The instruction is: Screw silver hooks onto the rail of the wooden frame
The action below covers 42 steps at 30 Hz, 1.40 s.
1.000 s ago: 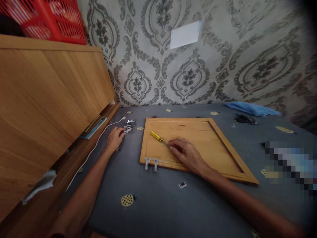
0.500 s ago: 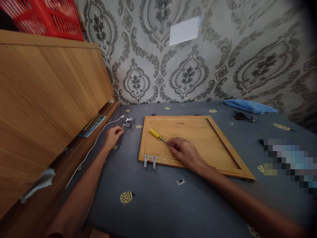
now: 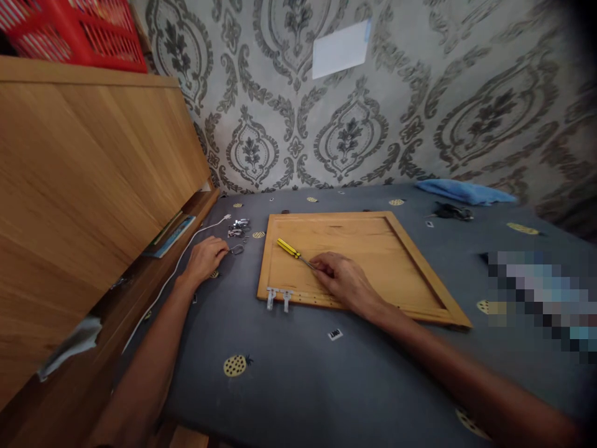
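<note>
My right hand point(image 3: 347, 281) rests over the wooden panel point(image 3: 354, 236), its fingers closed on the metal shaft of a screwdriver point(image 3: 289, 247). The screwdriver's yellow and black handle points away to the left, above the panel. My left hand point(image 3: 208, 257) is on the grey cloth left of the panel with its fingertips pinched together. A thin, curved metallic thing point(image 3: 237, 249) shows right by those fingertips; I cannot tell if they hold it. Just beyond lie several shiny metal hinges point(image 3: 239, 228). Two metal hinges point(image 3: 278, 298) sit at the panel's near left edge, their arms overhanging it.
A white cable point(image 3: 175, 274) runs along the left beside a wooden cabinet point(image 3: 97, 162). A red basket point(image 3: 74, 37) stands on top of it. A blue cloth point(image 3: 466, 191) and a dark object point(image 3: 452, 211) lie at the back right.
My left hand has turned slightly, with its back now more in view and the curved metallic thing changed in position by its fingertips. My right hand keeps its hold on the screwdriver.
</note>
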Motion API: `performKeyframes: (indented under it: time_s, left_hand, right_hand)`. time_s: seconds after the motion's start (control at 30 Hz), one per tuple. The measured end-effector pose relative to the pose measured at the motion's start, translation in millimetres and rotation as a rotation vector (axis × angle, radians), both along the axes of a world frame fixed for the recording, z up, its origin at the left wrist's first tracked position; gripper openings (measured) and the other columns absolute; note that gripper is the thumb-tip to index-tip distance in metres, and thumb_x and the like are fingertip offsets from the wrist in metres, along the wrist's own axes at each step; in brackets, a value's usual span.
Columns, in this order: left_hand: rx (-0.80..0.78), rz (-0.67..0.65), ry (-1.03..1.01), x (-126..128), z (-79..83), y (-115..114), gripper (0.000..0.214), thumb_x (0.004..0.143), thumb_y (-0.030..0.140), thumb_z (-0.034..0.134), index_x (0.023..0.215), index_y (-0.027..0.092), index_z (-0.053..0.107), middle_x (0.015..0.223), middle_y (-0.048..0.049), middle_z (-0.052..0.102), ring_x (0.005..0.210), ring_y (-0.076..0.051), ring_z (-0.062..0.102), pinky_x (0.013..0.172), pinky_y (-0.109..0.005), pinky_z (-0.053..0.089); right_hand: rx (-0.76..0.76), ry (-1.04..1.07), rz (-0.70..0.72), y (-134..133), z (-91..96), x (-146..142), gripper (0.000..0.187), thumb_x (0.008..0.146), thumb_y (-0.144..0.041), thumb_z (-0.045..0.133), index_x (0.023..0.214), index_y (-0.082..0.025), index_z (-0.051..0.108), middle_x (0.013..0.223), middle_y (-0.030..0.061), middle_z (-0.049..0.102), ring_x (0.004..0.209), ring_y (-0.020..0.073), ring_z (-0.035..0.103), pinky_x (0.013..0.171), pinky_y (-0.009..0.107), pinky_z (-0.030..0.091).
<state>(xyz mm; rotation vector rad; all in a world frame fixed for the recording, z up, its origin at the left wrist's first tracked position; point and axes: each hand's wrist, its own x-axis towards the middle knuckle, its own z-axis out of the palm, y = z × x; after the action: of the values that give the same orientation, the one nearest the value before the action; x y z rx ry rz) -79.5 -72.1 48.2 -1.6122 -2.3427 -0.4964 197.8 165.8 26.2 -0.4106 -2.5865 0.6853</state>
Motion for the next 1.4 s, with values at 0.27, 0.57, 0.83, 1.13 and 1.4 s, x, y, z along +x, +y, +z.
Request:
performKeyframes:
  time_s: [0.27, 0.57, 0.83, 1.13, 1.4]
  left_hand:
    - [0.072, 0.008, 0.006, 1.6, 2.2, -1.0, 0.018, 0.093, 0.021, 0.057, 0.079, 0.021, 0.068, 0.084, -0.0058, 0.069, 0.088, -0.024, 0.06, 0.083, -0.035, 0.047]
    - [0.274, 0.041, -0.184, 3.4, 12.5, 0.0, 0.013, 0.086, 0.027, 0.06, 0.078, 0.02, 0.068, 0.082, -0.0045, 0.068, 0.085, -0.023, 0.062, 0.082, -0.036, 0.049]
    - [0.349, -0.062, -0.656, 21.7, 10.2, 20.1, 0.024, 0.081, 0.042, 0.061, 0.083, 0.018, 0.058, 0.073, -0.0016, 0.064, 0.068, -0.017, 0.066, 0.055, -0.024, 0.051]
    - [0.238, -0.188, -0.856, 77.3, 15.3, 40.5, 0.025, 0.083, 0.04, 0.065, 0.091, 0.017, 0.069, 0.074, -0.0026, 0.068, 0.064, -0.015, 0.063, 0.058, -0.024, 0.053]
    - [0.138, -0.288, -0.853, 112.6, 18.0, 47.8, 0.023, 0.084, 0.037, 0.064, 0.089, 0.018, 0.076, 0.084, -0.0048, 0.075, 0.078, -0.018, 0.068, 0.073, -0.028, 0.055]
  right_hand:
    - [-0.013, -0.004, -0.008, -0.4, 1.1, -0.3, 0.021, 0.083, -0.015, 0.056, 0.096, -0.017, 0.072, 0.081, 0.0058, 0.069, 0.07, 0.017, 0.06, 0.064, 0.026, 0.043]
    - [-0.008, 0.011, -0.008, -2.6, 4.1, -0.2, 0.016, 0.083, -0.013, 0.057, 0.089, -0.017, 0.071, 0.079, 0.0051, 0.069, 0.068, 0.0158, 0.059, 0.062, 0.025, 0.041]
    - [-0.046, 0.0, -0.048, -5.6, 3.6, 0.3, 0.019, 0.084, -0.012, 0.058, 0.096, -0.015, 0.072, 0.085, 0.007, 0.071, 0.075, 0.0175, 0.061, 0.069, 0.027, 0.043]
    - [-0.059, 0.171, 0.003, -13.9, 8.2, 3.3, 0.021, 0.091, -0.014, 0.052, 0.1, -0.013, 0.071, 0.101, 0.0137, 0.067, 0.1, 0.0247, 0.059, 0.091, 0.038, 0.046]
    - [-0.222, 0.167, 0.196, -62.0, 16.3, 20.4, 0.019, 0.098, -0.028, 0.058, 0.101, -0.014, 0.072, 0.095, 0.0087, 0.07, 0.092, 0.0185, 0.062, 0.084, 0.033, 0.048]
